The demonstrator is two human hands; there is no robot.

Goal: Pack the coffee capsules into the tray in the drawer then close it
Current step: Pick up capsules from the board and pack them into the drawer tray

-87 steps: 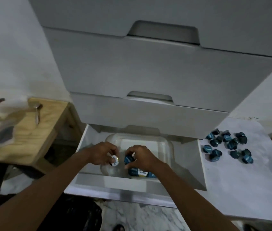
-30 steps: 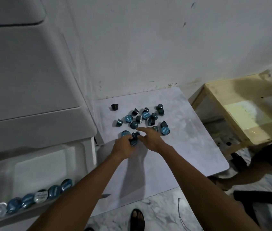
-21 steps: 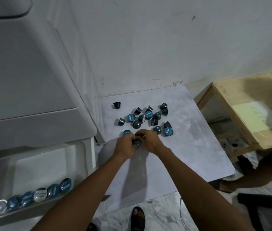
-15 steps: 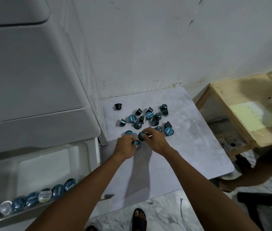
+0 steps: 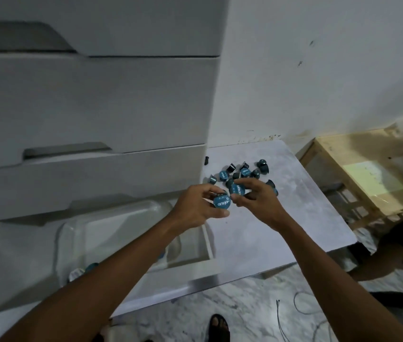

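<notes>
Far to my left and below my forearm sits the open drawer (image 5: 195,272), and inside it the clear tray (image 5: 121,218), with a couple of capsules just showing at its near edge under my arm. My left hand (image 5: 199,206) is lifted, fingers curled tight around one teal capsule (image 5: 222,203), foil face toward me. Right beside it, almost touching, my right hand (image 5: 257,201) is pinching a second capsule (image 5: 238,189) between thumb and fingertips. So both hands are closed on a capsule each, held close together above the near part of the white slab (image 5: 257,238).

What worries me: the two hands are crowding each other, and a knock between them could pop a capsule out of these light pinches and send it rolling off the slab onto the floor. My guess is the left grip is the safer one; the right looks shallower. The swing left to the tray also passes over the drawer's side wall, so a low carry could clip it.

Past my right fingertips lies the loose pile (image 5: 242,172), a dozen or so capsules still scattered, some on their sides, a few partly hidden behind my fingers. Beyond my right hand, well apart, stands a wooden stool (image 5: 368,174). Plenty left to pack; the drawer is not ready to close.
</notes>
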